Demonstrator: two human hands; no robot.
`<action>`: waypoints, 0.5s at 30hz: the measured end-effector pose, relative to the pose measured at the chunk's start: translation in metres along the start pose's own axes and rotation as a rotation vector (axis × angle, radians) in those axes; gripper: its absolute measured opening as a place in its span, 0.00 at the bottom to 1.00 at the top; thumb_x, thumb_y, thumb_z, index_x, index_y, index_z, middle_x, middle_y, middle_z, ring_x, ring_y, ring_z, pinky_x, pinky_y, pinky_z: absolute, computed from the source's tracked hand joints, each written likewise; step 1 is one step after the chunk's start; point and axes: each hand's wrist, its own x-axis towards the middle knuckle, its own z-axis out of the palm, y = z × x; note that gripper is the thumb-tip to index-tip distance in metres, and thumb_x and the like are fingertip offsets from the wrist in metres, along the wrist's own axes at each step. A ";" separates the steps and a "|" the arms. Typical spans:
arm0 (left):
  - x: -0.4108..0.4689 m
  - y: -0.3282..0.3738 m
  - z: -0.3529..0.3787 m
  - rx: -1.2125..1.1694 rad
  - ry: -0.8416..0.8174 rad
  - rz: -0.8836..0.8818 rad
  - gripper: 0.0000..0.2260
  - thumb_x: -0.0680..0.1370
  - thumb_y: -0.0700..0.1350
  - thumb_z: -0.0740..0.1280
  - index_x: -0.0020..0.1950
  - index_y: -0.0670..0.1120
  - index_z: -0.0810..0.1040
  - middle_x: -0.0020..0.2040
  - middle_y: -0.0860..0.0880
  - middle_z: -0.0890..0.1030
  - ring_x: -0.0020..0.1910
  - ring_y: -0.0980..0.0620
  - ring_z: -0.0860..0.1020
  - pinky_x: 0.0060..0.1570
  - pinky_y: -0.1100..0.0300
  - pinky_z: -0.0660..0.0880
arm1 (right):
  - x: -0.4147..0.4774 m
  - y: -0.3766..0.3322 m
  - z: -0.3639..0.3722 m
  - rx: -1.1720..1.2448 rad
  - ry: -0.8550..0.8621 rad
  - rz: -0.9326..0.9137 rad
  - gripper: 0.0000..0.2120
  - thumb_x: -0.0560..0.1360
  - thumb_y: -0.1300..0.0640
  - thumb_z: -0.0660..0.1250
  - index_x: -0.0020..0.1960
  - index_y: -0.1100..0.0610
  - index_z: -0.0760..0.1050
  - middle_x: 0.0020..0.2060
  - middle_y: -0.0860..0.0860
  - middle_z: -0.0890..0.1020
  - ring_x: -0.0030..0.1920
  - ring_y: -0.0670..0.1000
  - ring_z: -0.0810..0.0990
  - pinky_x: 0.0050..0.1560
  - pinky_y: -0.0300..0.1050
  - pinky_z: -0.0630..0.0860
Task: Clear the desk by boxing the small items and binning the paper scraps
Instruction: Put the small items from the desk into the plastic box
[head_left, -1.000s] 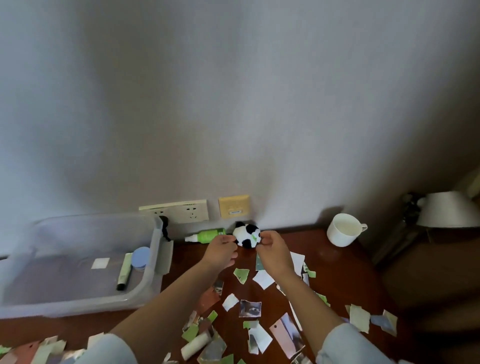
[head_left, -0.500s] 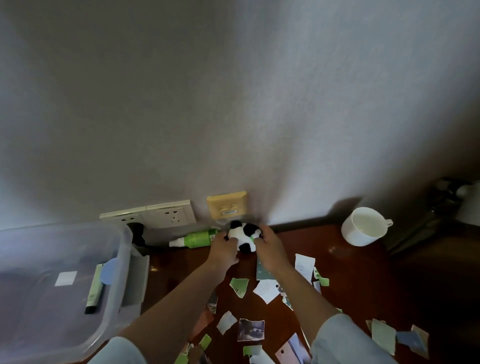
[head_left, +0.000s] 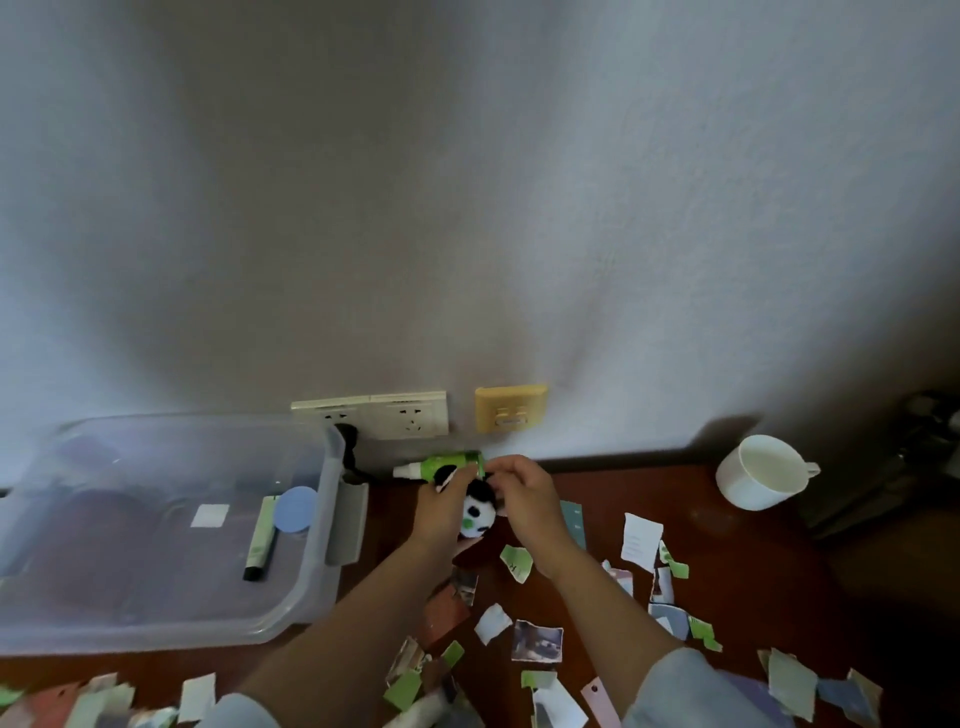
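Note:
A small black-and-white panda plush sits between my two hands, just above the brown desk. My left hand grips its left side with curled fingers, and my right hand grips its right side. A green bottle with a white cap lies behind the hands against the wall. The clear plastic box stands at the left, holding a green pen, a blue round lid and a white label. Paper scraps litter the desk in front.
A white mug stands at the back right of the desk. Wall sockets and a yellow socket sit just above the desk edge. A plug hangs beside the box's right rim. A dark object stands at the far right.
Both hands have drawn the panda plush back from the wall and a little toward me; it now hangs lower between them. The view has shifted so the box shows more fully.

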 end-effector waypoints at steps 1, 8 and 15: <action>0.000 0.000 -0.007 0.008 0.019 0.015 0.16 0.76 0.47 0.69 0.61 0.44 0.69 0.49 0.43 0.77 0.45 0.45 0.78 0.42 0.52 0.77 | 0.000 0.000 0.004 -0.014 -0.016 0.008 0.12 0.78 0.63 0.60 0.45 0.50 0.78 0.43 0.52 0.82 0.46 0.52 0.82 0.51 0.52 0.78; 0.015 0.005 -0.032 0.086 0.139 0.126 0.12 0.76 0.41 0.64 0.58 0.40 0.71 0.48 0.41 0.75 0.43 0.46 0.75 0.37 0.56 0.70 | 0.024 0.013 0.025 -0.058 -0.015 0.074 0.12 0.78 0.61 0.60 0.59 0.50 0.74 0.59 0.51 0.78 0.57 0.52 0.79 0.59 0.57 0.78; 0.036 0.003 -0.028 0.045 0.180 0.157 0.17 0.75 0.40 0.65 0.62 0.39 0.71 0.52 0.40 0.78 0.48 0.43 0.77 0.42 0.55 0.73 | 0.053 0.023 0.034 0.047 -0.027 0.186 0.12 0.80 0.58 0.63 0.61 0.56 0.65 0.59 0.52 0.74 0.47 0.53 0.83 0.39 0.46 0.81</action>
